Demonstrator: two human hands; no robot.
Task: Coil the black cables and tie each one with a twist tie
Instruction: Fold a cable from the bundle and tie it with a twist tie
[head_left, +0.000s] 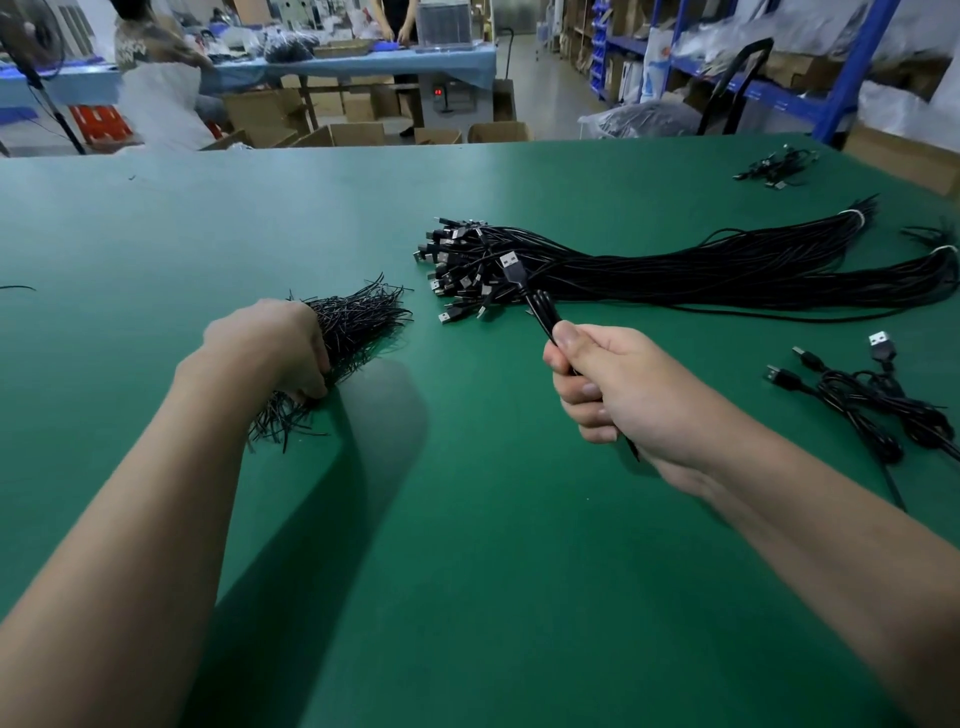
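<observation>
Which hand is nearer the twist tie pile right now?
Left. The left hand is on the twist tie pile, fingers curled into it; the right hand is apart to its right, gripping a cable.

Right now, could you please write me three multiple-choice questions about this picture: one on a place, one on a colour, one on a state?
1. Where does the pile of twist ties lie?
A. on the table, at the left hand
B. on the floor
C. inside a box

2. What colour is the table?
A. blue
B. green
C. white

3. What is the right hand doing?
A. lying flat, holding nothing
B. gripping a folded black cable
C. pointing at a shelf

Answers:
1 A: the left hand's curled fingers reach into the pile.
2 B: the top is green all over.
3 B: its fingers curl round the cable, with the USB plug sticking out above.
</observation>
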